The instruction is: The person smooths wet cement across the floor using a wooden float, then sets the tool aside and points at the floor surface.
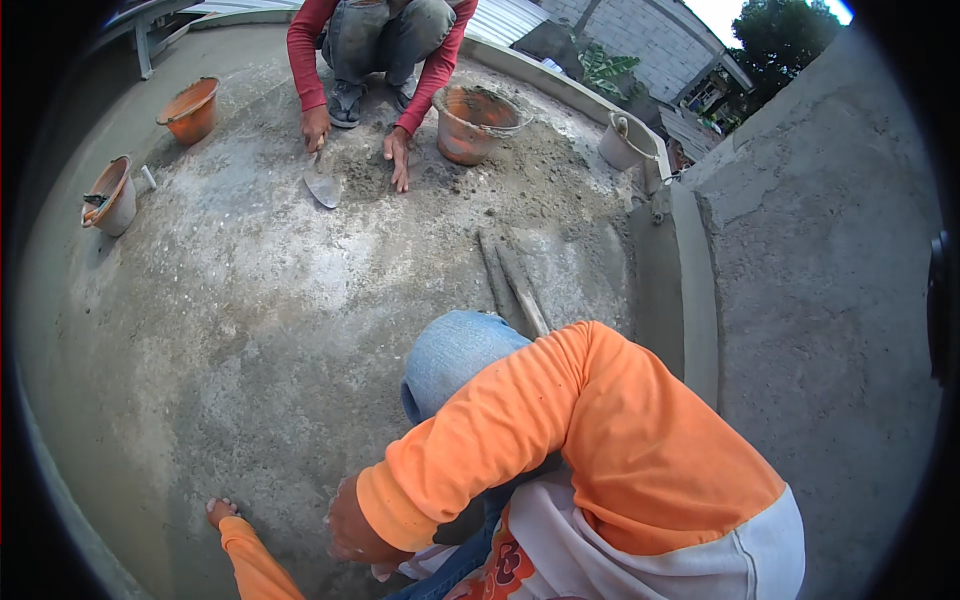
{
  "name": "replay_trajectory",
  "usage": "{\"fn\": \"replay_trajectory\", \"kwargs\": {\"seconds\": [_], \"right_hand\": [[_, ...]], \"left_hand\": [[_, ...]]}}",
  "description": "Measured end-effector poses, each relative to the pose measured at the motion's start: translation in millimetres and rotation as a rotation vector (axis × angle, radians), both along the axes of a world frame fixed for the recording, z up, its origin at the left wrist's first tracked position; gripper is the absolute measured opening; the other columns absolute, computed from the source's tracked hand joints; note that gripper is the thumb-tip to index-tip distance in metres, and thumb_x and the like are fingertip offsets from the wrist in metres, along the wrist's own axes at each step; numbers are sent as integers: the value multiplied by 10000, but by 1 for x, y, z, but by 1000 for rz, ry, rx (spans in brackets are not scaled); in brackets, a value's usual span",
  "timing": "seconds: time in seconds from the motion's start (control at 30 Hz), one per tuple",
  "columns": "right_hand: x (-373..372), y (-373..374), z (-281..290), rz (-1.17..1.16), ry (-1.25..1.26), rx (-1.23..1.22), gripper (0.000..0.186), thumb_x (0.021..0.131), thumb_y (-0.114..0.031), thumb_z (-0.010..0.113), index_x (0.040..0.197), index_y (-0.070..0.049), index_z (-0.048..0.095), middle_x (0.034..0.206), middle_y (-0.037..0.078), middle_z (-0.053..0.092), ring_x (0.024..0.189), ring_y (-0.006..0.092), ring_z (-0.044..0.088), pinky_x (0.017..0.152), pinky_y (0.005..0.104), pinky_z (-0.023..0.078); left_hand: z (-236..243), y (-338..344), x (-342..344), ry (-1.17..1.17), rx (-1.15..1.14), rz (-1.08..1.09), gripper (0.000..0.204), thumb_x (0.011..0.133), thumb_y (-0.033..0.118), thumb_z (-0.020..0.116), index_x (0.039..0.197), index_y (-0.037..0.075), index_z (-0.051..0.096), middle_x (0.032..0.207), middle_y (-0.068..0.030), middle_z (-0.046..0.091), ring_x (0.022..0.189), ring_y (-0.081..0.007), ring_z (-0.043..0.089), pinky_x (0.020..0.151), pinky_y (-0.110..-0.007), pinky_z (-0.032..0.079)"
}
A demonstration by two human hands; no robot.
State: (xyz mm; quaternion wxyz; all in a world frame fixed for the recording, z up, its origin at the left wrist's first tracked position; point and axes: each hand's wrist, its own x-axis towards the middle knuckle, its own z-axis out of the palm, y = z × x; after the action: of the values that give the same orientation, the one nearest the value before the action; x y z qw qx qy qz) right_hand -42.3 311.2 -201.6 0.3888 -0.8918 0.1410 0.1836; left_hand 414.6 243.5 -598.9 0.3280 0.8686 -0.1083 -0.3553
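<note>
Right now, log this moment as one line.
left hand flat on concrete floor | right hand near knee, empty | co-worker's trowel beside bucket

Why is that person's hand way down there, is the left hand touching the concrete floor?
Touching. The head view shows the left hand at the end of its orange sleeve, pressed flat on the grey concrete floor, no gap beneath it.

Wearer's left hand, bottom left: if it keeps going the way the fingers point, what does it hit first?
Likely nothing soon: the left hand points up-left across bare concrete floor. The pale bucket lies far along that line, though depth is unclear.
</note>
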Motion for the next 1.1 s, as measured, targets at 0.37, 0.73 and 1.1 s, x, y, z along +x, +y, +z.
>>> {"fn": "replay_trajectory", "kwargs": {"seconds": [0.37,0.73,1.1], "right_hand": [[-1,4,0,-13,-45,-20,470,798,-412,604,1052,-18,569,983,155,625,974,332,599,831,435,479],[1,2,1,4,-10,4,462,802,-411,600,1052,-24,569,983,157,625,966,332,600,831,432,477],[-1,1,2,-6,-26,12,481,813,-406,585,1080,-8,547,1004,164,619,995,329,589,854,429,467]], "left_hand": [[8,-5,-6,-47,-23,-26,395,826,98,408,1208,119,508,725,-28,563,493,-142,460,425,-308,352],[8,-3,-2,-43,-3,-13,358,837,112,408,1176,128,519,726,-26,563,481,-142,452,416,-303,343],[11,-2,-12,-61,-19,-13,280,848,134,419,1092,117,556,739,-31,571,501,-143,461,432,-292,356]]}}
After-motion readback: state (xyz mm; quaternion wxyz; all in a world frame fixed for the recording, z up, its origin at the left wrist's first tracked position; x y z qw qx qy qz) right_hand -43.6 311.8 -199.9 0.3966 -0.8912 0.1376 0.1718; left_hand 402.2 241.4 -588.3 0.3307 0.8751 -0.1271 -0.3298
